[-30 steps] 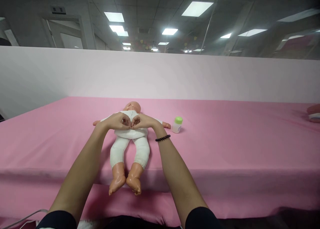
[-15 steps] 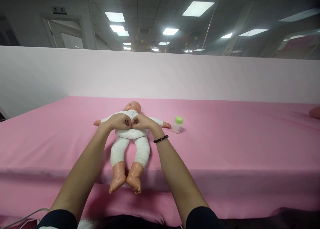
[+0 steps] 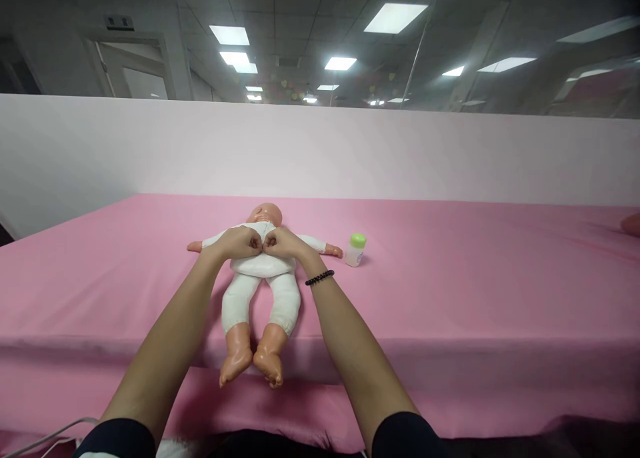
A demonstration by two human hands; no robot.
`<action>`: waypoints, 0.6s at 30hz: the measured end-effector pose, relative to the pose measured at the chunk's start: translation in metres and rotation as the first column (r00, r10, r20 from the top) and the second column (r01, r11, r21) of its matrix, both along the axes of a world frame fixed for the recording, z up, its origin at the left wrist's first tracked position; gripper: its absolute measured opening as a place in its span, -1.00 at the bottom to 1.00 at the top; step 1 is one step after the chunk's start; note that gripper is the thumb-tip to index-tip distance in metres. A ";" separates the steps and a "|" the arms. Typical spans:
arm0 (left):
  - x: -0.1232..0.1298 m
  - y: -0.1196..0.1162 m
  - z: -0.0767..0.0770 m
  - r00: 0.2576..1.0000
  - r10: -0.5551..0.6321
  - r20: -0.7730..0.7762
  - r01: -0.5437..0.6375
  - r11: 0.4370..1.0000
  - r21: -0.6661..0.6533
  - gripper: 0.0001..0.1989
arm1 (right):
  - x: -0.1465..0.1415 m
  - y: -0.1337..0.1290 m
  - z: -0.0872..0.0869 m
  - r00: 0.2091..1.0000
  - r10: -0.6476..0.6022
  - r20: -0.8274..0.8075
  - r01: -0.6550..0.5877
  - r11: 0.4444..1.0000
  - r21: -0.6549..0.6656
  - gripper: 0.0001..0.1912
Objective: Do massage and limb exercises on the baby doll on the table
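A baby doll (image 3: 265,266) with a white cloth body lies on its back, its head away from me and its feet towards me. Both my hands rest on its chest with the fingers curled in. My left hand (image 3: 242,242) is closed in a loose fist, its knuckles against those of my right hand (image 3: 283,243), which is curled the same way. I see nothing held in either one. Part of the doll's chest is hidden under them. A small bottle with a green cap (image 3: 356,249) stands by the doll's hand on the right.
Pink cloth (image 3: 475,278) covers the padded table, whose front edge runs below the doll's knees. A low white wall (image 3: 320,151) with glass above it closes off the back. At the far right edge lies a skin-toned object (image 3: 631,225), partly cut off.
My two hands stay on the doll's chest; the right wrist with its black bracelet has shifted very slightly. The doll and the bottle have not moved.
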State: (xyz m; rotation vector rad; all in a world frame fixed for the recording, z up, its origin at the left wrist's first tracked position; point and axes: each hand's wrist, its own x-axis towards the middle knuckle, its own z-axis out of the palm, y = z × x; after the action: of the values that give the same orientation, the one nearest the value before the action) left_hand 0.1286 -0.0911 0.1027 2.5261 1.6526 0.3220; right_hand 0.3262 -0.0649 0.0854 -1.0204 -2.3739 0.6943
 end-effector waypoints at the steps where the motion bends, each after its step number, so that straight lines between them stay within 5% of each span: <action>1: 0.000 0.000 -0.001 1.000 -0.001 0.006 0.001 1.000 0.008 -0.84 | -0.001 0.001 -0.001 1.000 -0.005 -0.009 0.005 1.000 0.008 -0.87; 7: 0.002 0.005 -0.005 0.990 0.064 0.122 -0.087 0.978 0.192 -0.72 | -0.002 0.004 -0.003 0.988 -0.121 -0.096 0.133 0.981 0.140 -0.87; 14: 0.005 0.010 -0.012 0.992 0.095 0.078 -0.104 0.988 0.118 -0.80 | -0.009 0.012 -0.012 0.990 -0.140 -0.008 0.139 0.966 0.217 -0.80; 18: 0.005 0.012 -0.012 0.985 0.118 0.127 -0.143 0.967 0.211 -0.77 | -0.011 0.019 -0.017 0.978 -0.180 -0.104 0.204 0.929 0.308 -0.88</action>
State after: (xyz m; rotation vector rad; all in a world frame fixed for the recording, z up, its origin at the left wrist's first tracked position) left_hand 0.1340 -0.0793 0.0909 2.4963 1.8347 0.6841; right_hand 0.3148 -0.0459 0.0682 -1.0451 -2.1909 0.2611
